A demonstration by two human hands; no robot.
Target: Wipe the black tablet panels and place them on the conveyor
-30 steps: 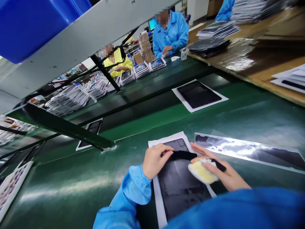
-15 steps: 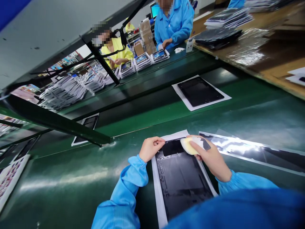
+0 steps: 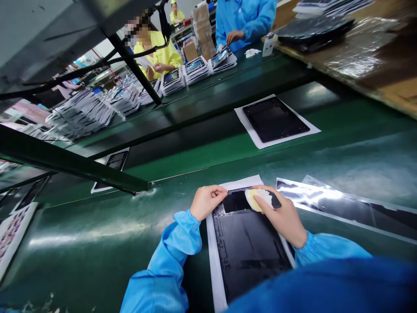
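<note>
In front of me lies a flat black tablet housing (image 3: 252,243) on a sheet of white paper (image 3: 217,269), its lower end hidden by my blue sleeve. My left hand (image 3: 207,202) is closed in a pinch at the housing's upper left corner; whatever is between the fingertips is too small to make out. A yellow and white sponge-like pad (image 3: 252,200) with a dark grey patch is gripped in my right hand (image 3: 285,215). The pad rests over the upper right part of the housing, beside a glossy black rectangle (image 3: 235,201).
Clear film strips with dark areas (image 3: 345,208) lie to the right. Beyond, another black panel on paper (image 3: 275,119) sits on the green belt. A green metal bar (image 3: 74,163) slants in from the left. Across the line, co-workers (image 3: 246,26) handle stacked tablet parts (image 3: 195,69).
My right hand and the pad have shifted slightly left across the housing. My left hand keeps its pinch at the corner. Across the line, a co-worker has tilted up a tablet part; the camera view dipped slightly.
</note>
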